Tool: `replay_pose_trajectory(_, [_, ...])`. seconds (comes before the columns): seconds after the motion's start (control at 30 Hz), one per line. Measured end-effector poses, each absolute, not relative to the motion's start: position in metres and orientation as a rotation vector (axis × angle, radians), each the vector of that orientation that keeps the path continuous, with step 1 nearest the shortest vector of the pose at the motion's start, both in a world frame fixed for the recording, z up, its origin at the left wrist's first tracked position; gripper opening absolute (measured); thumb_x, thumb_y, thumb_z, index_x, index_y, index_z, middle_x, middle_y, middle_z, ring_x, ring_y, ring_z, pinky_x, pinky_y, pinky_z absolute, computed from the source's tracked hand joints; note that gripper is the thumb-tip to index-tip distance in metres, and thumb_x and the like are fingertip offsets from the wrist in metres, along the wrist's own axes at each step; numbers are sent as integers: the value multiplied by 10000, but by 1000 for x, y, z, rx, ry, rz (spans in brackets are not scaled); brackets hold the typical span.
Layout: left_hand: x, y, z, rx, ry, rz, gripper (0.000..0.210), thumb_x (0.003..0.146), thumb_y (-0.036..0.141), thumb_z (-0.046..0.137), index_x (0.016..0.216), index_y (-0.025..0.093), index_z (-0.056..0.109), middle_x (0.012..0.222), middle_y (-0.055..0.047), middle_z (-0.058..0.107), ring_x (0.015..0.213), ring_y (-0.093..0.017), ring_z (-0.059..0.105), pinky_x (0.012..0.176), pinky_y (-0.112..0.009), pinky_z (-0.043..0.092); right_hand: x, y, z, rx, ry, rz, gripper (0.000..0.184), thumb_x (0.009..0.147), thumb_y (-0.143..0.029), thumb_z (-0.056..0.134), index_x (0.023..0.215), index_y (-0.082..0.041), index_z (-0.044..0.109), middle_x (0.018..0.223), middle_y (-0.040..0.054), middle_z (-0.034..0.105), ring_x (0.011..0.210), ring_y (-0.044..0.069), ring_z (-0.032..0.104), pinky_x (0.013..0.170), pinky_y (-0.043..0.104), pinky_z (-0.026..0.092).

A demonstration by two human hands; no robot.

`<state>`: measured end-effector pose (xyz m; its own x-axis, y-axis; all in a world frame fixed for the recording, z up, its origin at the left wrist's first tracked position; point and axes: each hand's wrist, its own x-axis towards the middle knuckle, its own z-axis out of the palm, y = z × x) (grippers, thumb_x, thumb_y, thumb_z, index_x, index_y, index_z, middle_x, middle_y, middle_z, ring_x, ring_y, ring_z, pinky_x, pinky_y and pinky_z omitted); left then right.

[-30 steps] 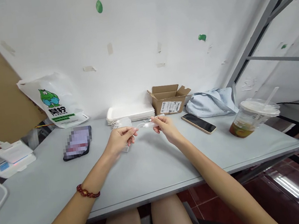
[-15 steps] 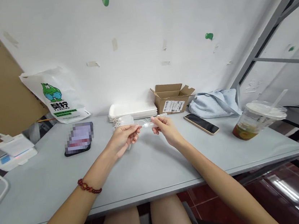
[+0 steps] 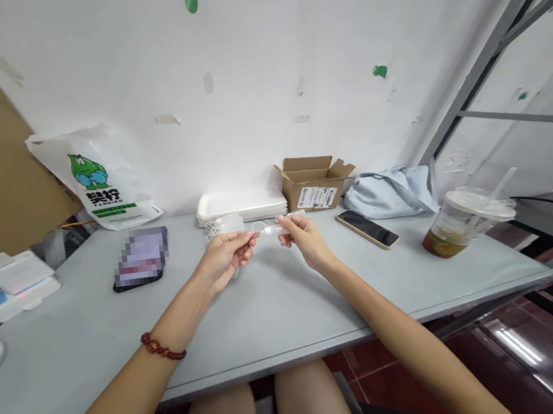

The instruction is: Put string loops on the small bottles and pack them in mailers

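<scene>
My left hand [image 3: 223, 257] is closed in a pinch above the table, its thumb and forefinger pressed together on the thin end of a small piece too tiny to name. Across from it, my right hand [image 3: 307, 243] pinches a small clear tube with a white tip [image 3: 268, 231]. The tip points left, toward the left fingertips. A thin white cord loop [image 3: 258, 224] shows just behind the tip. Behind my left hand lies a bundle of small white pieces with strings [image 3: 228, 224], partly hidden by the fingers.
Along the wall are a stack of white sheets or envelopes [image 3: 241, 206], an open cardboard box [image 3: 315, 185] and a light-blue cloth bag [image 3: 388, 193]. A phone [image 3: 367, 228] and a drink cup [image 3: 464, 221] stand right; another phone [image 3: 140, 257], a plastic bag [image 3: 102, 181] and white chargers [image 3: 17, 282] left.
The view has shifted slightly, so the surroundings appear a little further left. Both hands keep nearly the same pose around the small tube.
</scene>
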<state>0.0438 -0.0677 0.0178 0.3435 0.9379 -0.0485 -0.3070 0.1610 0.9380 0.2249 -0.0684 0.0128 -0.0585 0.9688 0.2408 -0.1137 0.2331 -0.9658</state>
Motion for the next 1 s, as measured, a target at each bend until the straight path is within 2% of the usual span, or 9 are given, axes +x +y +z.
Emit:
replay_pose_trajectory(0.6, [43, -68, 18, 1011, 760, 1036, 170, 715, 239, 712, 758, 75, 696, 678, -11, 542, 488, -35, 444, 409, -159, 323, 222, -71, 12, -923, -1285, 1093, 362, 774, -509, 603, 658, -172, 542, 481, -27, 529, 468, 83, 397, 514, 243, 309])
replay_pose_trajectory(0.87, [43, -69, 20, 1046, 775, 1029, 215, 694, 287, 730, 764, 87, 690, 678, -10, 551, 489, -38, 440, 426, -176, 336, 221, -73, 13, -946, -1295, 1079, 381, 778, -522, 588, 641, -172, 526, 486, -28, 518, 472, 79, 391, 518, 243, 312])
replay_pose_trajectory(1.0, [49, -75, 21, 1149, 882, 1151, 216, 695, 313, 709, 713, 102, 665, 622, 4, 541, 464, -56, 450, 422, -200, 348, 220, -74, 12, -1004, -1331, 1001, 381, 774, -539, 582, 673, -175, 536, 478, -44, 486, 458, 76, 363, 497, 241, 278])
